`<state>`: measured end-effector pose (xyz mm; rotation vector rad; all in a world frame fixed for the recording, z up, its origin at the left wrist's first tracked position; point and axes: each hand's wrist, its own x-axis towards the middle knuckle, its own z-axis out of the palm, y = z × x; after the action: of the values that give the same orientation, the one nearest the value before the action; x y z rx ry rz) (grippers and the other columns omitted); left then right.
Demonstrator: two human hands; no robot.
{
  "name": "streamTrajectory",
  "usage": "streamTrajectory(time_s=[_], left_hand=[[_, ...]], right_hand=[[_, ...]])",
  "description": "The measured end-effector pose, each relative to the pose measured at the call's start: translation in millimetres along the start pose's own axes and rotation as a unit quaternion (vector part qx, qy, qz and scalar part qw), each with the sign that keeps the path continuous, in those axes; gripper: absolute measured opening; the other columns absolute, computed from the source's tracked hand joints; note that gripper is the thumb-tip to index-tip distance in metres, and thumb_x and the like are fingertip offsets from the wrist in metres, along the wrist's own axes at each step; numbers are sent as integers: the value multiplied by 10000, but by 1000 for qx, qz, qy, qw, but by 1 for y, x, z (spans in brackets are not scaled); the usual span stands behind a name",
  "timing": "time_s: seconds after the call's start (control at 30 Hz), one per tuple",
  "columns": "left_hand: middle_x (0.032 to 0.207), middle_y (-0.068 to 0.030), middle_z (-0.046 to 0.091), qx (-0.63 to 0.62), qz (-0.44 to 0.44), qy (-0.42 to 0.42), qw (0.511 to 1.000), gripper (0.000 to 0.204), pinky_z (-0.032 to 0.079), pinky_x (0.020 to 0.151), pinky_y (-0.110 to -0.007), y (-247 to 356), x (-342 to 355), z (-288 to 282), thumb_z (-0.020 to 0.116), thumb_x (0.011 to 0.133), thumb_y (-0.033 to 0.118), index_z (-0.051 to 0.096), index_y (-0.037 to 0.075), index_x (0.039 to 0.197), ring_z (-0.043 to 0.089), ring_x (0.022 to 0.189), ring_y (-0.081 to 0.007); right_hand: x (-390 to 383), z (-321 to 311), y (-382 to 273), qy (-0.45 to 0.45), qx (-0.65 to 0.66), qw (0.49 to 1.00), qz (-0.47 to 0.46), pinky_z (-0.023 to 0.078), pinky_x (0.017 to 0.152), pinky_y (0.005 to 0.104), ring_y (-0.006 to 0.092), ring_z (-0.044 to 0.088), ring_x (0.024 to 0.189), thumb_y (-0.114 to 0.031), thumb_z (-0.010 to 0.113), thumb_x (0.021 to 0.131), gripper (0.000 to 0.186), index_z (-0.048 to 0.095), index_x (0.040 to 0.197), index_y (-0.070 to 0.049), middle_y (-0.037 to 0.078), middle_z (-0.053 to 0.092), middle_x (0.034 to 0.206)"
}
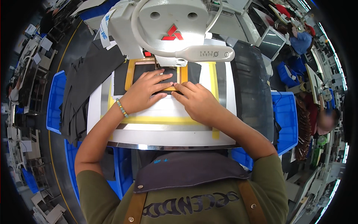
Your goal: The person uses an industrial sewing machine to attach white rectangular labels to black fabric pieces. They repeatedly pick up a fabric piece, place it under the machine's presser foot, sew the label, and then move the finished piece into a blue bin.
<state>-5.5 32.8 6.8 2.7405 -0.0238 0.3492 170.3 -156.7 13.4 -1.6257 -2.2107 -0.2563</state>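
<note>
A white sewing machine head [167, 22] overhangs a yellow rectangular frame [130, 76] and dark grey material [120, 82] on a white board [149, 132]. My left hand [147, 89] lies with fingers spread across the dark piece inside the frame, their tips near the machine's foot; its thumb rests by the frame's lower edge. My right hand [195, 99] has its fingers apart, their tips touching the frame's lower right part, close beside the left fingertips. What exactly lies under the fingers is partly hidden.
Dark cut pieces [80, 86] are piled at the left. Blue bins [56, 100] [287, 138] flank the table, others stand below it. A dark metal surface [253, 89] adjoins the board's right. Co-workers [301, 41] sit farther right, among machines and benches.
</note>
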Motion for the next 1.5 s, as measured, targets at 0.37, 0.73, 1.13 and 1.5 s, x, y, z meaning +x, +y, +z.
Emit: streamTrajectory(time_s=[0.37, 0.73, 1.13, 1.5], left_hand=[[1431, -136, 585, -13, -67, 24, 997, 362, 364, 1147, -468, -18, 14, 7, 639, 978, 246, 699, 124, 1314, 479, 1318, -367], [1230, -180, 643, -230, -153, 72, 958, 340, 420, 1085, -377, -24, 33, -5, 462, 945, -28, 734, -4, 1148, 570, 1197, -322], [1331, -205, 624, -79, -306, 164, 934, 336, 456, 1025, -379, -124, -32, -25, 610, 1010, 172, 634, -54, 1257, 591, 1228, -353], [1551, -265, 438, 204, -193, 62, 958, 519, 304, 1204, -483, -212, -145, -65, 408, 1093, 288, 480, -62, 1469, 393, 1447, -421]], right_hand=[[1, -17, 16, -23, 19, 999, 42, 478, 914, 389, 274, 592, 1168, -15, 625, 790, 380, 695, 1163, 0, 143, 651, 1275], [-11, -14, 82, 20, 51, 985, 161, 497, 1010, 433, 313, 589, 1218, -66, 621, 862, 326, 719, 1164, 5, 163, 665, 1272], [29, 31, 127, 29, 221, 896, 384, 527, 904, 427, 351, 668, 1071, -260, 683, 931, 360, 661, 1236, -70, 183, 704, 1122], [16, 62, 115, 66, 353, 927, 111, 516, 865, 342, 247, 652, 966, -159, 719, 862, 208, 784, 1040, -73, 111, 657, 1025]])
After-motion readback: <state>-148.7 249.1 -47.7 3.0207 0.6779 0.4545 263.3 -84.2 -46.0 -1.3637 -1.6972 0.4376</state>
